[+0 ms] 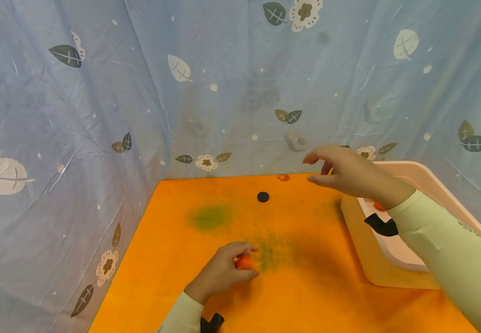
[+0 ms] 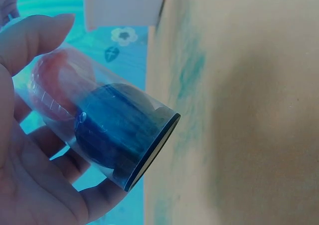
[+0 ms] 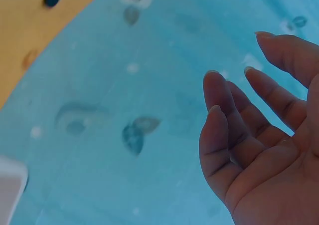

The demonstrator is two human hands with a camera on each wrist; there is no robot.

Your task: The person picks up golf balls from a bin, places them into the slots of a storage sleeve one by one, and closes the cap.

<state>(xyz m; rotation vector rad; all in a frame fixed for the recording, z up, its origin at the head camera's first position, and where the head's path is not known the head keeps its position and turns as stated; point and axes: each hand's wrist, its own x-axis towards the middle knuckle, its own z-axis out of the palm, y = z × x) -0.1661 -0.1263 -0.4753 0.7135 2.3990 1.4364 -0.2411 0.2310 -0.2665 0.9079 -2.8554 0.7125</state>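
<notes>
My left hand (image 1: 219,273) grips a clear cylindrical container (image 2: 107,120) low over the orange table, its fingers and thumb around the sides. Two round things show through its wall: a reddish ball (image 2: 60,85) towards the palm, orange in the head view, and a dark bluish ball (image 2: 114,125) by the black-rimmed end. The container lies tilted in the left wrist view. My right hand (image 1: 342,171) is raised near the tub's back left corner, fingers loosely bent and apart from the thumb, with nothing in it. A black disc (image 1: 263,197) lies on the table between the hands and the curtain.
A pale pink plastic tub (image 1: 359,249) stands at the right, with a red-orange thing (image 1: 379,206) inside, partly hidden by my right forearm. Patterned blue curtains (image 1: 232,92) close off the back and sides. Green smudges (image 1: 211,216) mark the orange table surface (image 1: 161,240).
</notes>
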